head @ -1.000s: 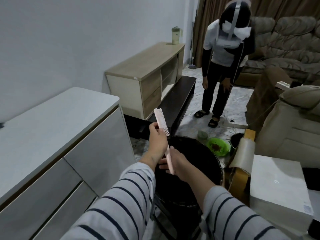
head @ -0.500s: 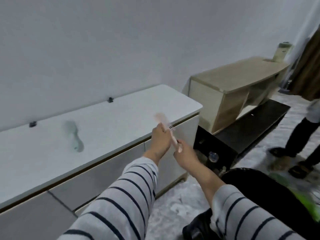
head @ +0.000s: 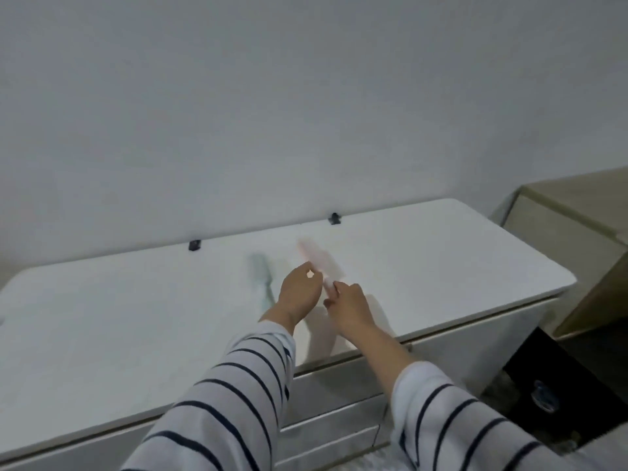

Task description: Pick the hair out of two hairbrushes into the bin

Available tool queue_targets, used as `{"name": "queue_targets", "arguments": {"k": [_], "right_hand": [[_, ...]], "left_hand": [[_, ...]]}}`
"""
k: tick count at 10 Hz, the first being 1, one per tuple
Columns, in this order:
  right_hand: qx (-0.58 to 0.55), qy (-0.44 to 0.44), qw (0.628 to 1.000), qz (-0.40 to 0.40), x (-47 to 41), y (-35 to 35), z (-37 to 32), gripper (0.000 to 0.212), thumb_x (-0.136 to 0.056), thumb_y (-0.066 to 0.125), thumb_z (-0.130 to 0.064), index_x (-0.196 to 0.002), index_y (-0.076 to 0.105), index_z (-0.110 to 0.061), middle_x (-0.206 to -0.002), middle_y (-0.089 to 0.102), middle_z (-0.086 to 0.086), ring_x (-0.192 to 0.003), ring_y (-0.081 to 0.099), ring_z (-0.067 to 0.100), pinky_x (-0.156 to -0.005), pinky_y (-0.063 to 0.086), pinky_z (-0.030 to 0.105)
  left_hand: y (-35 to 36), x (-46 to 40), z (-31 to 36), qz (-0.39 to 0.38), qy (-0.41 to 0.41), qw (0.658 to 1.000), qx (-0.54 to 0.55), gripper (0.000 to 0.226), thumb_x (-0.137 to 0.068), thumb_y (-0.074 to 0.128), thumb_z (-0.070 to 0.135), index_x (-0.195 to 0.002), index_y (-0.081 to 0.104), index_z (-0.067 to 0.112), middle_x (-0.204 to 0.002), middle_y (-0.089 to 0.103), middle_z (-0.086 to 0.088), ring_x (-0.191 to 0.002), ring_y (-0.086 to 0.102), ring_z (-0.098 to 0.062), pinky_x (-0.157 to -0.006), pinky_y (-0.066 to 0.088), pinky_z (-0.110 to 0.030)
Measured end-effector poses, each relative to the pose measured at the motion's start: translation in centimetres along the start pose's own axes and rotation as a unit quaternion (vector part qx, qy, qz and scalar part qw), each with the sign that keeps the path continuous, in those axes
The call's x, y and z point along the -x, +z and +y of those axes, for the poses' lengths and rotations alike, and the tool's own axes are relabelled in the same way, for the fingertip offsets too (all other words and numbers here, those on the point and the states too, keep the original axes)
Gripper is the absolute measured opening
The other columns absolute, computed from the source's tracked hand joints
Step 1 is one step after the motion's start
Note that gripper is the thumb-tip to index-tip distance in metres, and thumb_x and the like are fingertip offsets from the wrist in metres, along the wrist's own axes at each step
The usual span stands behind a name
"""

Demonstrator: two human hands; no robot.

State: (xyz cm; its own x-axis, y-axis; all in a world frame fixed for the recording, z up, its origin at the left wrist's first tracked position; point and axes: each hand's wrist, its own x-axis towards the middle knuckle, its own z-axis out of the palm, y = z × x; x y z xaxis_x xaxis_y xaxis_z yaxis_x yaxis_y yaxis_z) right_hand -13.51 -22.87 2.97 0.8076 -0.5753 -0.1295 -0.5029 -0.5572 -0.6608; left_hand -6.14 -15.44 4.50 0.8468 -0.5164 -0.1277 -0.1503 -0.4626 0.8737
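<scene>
White wall fills the upper view; below it a white cabinet top (head: 136, 317) runs left to right, with two small black clips at its rear edge. On the left-centre of this surface lies the green hairbrush (head: 260, 271), blurred, its long axis running from the wall toward the viewer, handle end nearest the left wrist. Just right of it, the left hand (head: 300, 290) hovers with fingers curled; whether they touch the pink brush cannot be determined. The pink hairbrush (head: 317, 258), motion-blurred, angles up and left from the right hand (head: 350, 305), whose fingers pinch its handle end. The bin is out of view. Judgement: the pink brush is being set down, and the green brush, lying closest to the left hand, is the next pickup.
</scene>
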Motion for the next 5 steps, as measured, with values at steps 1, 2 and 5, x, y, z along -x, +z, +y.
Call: {"name": "queue_targets", "arguments": {"k": [1,2,5], "right_hand": [[0.028,0.025,0.999,-0.002,-1.6,2.1,-1.3,0.032,-0.095,0.045,-0.018,-0.125,0.049,-0.008,-0.121,0.045,0.013,-0.107,0.055,0.033,-0.089,0.045,0.035],[0.057,0.055,0.997,0.018,-2.7,3.9,-2.0,0.030,-0.095,0.046,-0.019,-0.123,0.051,-0.008,-0.126,0.043,0.013,-0.108,0.055,0.033,-0.090,0.046,0.038],[0.066,0.041,0.997,0.023,-4.8,5.4,-3.2,0.044,-0.093,0.045,-0.039,-0.128,0.049,-0.012,-0.127,0.048,0.014,-0.120,0.046,0.032,-0.094,0.042,0.038]], "left_hand": [[-1.9,-1.0,-2.7,0.022,-0.018,0.999,-0.034,0.036,-0.095,0.042,0.019,-0.126,0.059,0.018,-0.133,0.059,0.000,-0.129,0.050,-0.025,-0.104,0.038,-0.035],[-3.4,-1.3,-4.6,0.068,-0.030,0.986,-0.147,0.045,-0.096,0.041,0.019,-0.140,0.047,0.022,-0.146,0.048,-0.001,-0.137,0.039,-0.025,-0.109,0.035,-0.039],[-5.0,-1.6,-6.3,0.079,-0.019,0.976,-0.203,0.042,-0.096,0.040,0.019,-0.137,0.049,0.024,-0.146,0.047,0.002,-0.138,0.032,-0.021,-0.104,0.034,-0.037]]}}
